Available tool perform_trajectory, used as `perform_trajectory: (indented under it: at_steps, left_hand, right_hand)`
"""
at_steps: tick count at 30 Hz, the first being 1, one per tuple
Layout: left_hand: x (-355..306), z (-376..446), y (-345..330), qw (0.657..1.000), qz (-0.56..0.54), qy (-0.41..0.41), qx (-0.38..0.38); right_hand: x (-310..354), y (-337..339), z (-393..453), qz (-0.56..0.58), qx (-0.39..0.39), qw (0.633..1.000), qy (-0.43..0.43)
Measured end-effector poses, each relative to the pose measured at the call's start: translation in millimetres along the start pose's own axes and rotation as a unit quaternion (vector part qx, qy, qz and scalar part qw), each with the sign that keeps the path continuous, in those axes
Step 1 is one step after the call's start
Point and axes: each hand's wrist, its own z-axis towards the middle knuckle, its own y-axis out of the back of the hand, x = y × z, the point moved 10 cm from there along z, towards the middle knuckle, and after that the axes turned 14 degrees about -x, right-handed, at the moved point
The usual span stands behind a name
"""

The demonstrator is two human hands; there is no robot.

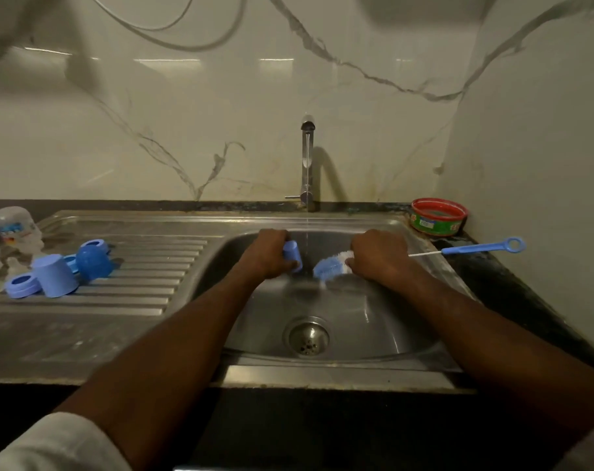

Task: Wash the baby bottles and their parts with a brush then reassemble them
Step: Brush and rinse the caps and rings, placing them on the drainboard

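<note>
Over the sink [373, 321], the left hand [266, 254] grips a blue cap [292, 254]; beside it, the right hand [378, 256] holds the brush [331, 265], bristles just apart from the cap.

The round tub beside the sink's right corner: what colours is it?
Red rim, green sides, seen in the head view.

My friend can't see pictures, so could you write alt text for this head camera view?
Over a steel sink with the tap running, the left hand holds a blue cap and the right hand grips a blue-and-white brush. More blue parts sit on the drainboard.
</note>
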Motion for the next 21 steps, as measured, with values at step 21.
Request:
perform_trajectory:
  at_steps: [21]
  left_hand:
    - [24,29,-34,0.974,-0.162,0.157,-0.018]
  right_hand:
    - [-13,-34,-31,0.033,0.078,0.993,-0.085]
